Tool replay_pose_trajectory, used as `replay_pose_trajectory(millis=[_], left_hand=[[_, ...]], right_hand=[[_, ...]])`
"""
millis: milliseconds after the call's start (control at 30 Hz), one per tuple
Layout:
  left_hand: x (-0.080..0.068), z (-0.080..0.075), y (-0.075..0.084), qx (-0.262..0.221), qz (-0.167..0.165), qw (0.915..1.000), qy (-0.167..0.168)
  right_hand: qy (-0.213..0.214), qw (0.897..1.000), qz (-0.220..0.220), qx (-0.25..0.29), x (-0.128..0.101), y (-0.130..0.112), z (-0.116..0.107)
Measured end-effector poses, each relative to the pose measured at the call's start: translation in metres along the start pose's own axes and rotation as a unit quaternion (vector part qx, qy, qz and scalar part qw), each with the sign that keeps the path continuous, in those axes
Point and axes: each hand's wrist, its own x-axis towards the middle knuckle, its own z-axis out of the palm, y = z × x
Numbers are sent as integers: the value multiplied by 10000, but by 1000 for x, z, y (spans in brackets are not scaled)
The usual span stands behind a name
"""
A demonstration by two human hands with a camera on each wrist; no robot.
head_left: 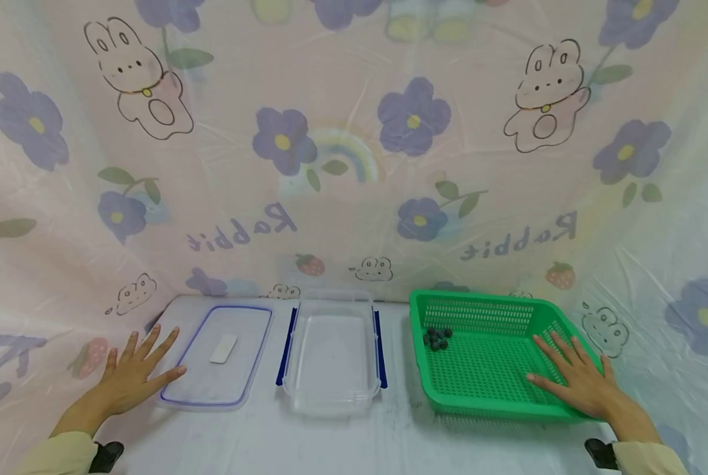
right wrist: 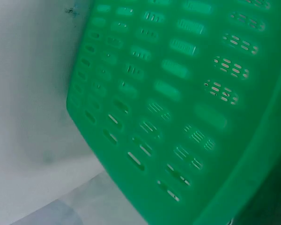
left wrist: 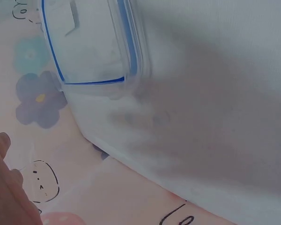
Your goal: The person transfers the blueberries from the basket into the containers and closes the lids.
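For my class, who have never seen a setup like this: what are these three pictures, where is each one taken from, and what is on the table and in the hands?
There is no machine here: a person wears three cameras. The wide picture comes from the head, looking down at both hands. The other two come from the wrists, very close up.

On the white table lie a clear lid edged in blue, a clear empty container and a green basket with a few small dark berries in one corner.

The left hand lies flat beside the lid, thumb touching its edge. The right hand rests flat inside the basket. Neither hand holds anything.

The left wrist view shows the lid's corner; the right wrist view shows only basket mesh.
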Motion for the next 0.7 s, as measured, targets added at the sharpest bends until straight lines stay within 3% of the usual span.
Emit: replay_pose_trajectory(millis=[167, 433, 700], left_hand=[[3, 2, -5, -21, -79, 10000, 19], [1, 0, -3, -192, -72, 9993, 305], [5, -6, 5, -842, 293, 9936, 695]], right_hand=[[57, 9999, -75, 66, 5, -1, -2], [540, 9960, -418, 580, 17, -10, -17], [1030, 9859, -784, 1057, 28, -25, -27]])
